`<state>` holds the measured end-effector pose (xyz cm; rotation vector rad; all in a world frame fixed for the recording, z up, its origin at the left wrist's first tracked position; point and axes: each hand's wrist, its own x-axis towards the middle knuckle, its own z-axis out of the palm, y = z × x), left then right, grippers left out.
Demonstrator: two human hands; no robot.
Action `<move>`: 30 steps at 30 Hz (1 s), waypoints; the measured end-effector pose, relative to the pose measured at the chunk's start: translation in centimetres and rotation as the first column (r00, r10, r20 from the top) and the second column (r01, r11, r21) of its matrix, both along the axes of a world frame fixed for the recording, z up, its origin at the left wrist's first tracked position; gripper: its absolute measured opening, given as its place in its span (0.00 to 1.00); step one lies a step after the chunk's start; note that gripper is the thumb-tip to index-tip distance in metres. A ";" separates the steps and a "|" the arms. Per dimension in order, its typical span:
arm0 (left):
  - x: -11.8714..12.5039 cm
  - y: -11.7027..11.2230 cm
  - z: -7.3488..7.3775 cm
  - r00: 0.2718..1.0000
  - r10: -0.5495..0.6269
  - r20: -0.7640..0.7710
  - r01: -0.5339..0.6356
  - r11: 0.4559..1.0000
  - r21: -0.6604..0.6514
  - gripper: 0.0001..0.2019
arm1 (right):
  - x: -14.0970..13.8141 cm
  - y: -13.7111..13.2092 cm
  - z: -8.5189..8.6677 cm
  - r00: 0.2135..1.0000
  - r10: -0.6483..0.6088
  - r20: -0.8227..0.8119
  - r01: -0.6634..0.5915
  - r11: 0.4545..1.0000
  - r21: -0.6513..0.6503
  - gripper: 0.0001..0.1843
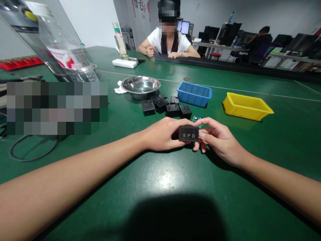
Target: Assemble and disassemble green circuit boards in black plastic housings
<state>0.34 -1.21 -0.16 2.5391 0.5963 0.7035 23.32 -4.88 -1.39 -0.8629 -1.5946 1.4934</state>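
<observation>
A small black box marked "SPD" point(189, 134) sits just above the green table point(160, 187), gripped from both sides. My left hand point(163, 134) closes on its left end. My right hand point(218, 139) pinches its right end with thumb and fingers. Just behind the box lie several similar black housings point(165, 106) in a loose cluster, and a small blue-and-green part point(197, 118) pokes out behind my right fingers.
A steel bowl point(140, 87), a blue bin point(194, 93) and a yellow bin point(245, 106) stand beyond the housings. A plastic bottle point(65, 50) leans at the left, with a black cable point(32, 149) below. Across the table another person point(169, 40) is seated.
</observation>
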 end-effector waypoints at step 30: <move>-0.4 0.4 -0.8 0.995 -0.029 0.096 0.009 0.979 0.204 0.23 | 0.1 0.2 0.0 0.996 -0.001 -0.094 -0.005 0.998 -0.055 0.08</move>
